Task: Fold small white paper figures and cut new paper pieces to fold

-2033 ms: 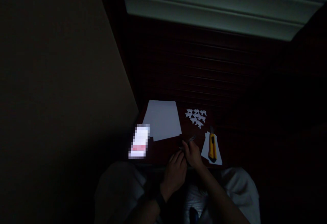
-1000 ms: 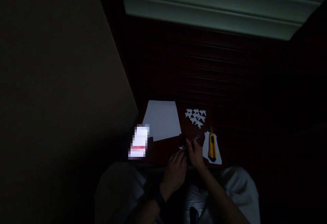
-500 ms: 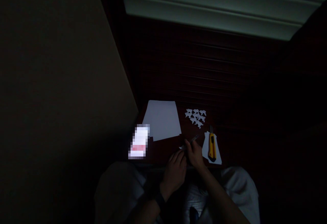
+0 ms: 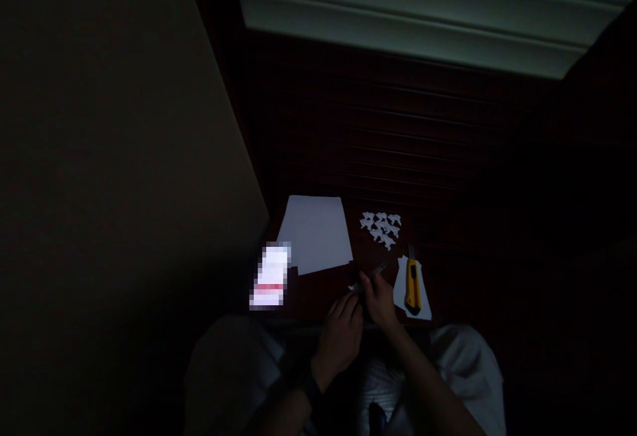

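Observation:
Low on the small dark table, my left hand lies with its fingers together at a small piece of white paper, most of it hidden under the hands. Just right of it, my right hand is closed around a slim greyish tool. The tool's far end points up and right; it is too dark to tell its exact kind. Beyond the hands lies a cluster of several small folded white paper shapes. The two hands almost touch.
A yellow utility knife rests on white paper pieces at the right. White sheets are stacked at the back left. A lit, pixelated phone-like screen lies left. A wall borders the left side.

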Demonstrator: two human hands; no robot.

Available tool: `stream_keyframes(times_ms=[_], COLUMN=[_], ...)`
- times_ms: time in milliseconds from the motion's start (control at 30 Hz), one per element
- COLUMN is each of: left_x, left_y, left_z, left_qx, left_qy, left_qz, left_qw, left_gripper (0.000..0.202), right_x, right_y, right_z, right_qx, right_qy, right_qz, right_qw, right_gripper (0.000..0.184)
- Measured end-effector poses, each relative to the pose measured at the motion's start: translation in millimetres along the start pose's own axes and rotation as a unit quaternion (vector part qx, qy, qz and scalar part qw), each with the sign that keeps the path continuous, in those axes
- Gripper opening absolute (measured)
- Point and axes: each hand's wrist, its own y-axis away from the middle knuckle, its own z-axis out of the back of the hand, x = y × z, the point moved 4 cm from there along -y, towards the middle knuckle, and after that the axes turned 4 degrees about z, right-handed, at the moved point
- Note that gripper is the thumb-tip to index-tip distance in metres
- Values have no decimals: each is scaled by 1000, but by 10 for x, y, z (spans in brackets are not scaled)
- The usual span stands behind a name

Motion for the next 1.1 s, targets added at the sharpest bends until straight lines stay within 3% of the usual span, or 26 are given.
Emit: stream_keyframes(times_ms=[200, 367, 533, 700, 867, 967, 1100], left_x=[5, 18, 43, 28, 5, 1, 9], left_y=[8, 23, 39, 42, 38, 37, 39], left_z=[-5, -31, -79, -50, -3, 8, 32], left_qx=[-2, 14, 23, 6, -9, -14, -18], left_qy=[0, -9, -10, -14, -21, -10, 22], left_qz=[-3, -10, -14, -17, -20, -17, -16], left_qw=[1000, 1000, 1000, 1000, 1000, 1000, 999], left_gripper=[33, 38, 44, 43, 43, 43, 43], right_x=[-24, -77, -81, -198, -291, -311, -332], right_y=[5, 4, -51, -133, -283, -376, -437], right_z=[21, 105, 268, 514, 635, 630, 599], right_qx=[-13, -84, -88, 32, 139, 160, 171], right_qy=[-19, -28, -10, 166, 381, 438, 466], right_qz=[-19, -71, 2, 89, 94, 85, 69], right_qw=[1000, 994, 996, 982, 909, 880, 865], right_gripper=[28, 28, 27, 36, 47, 39, 36])
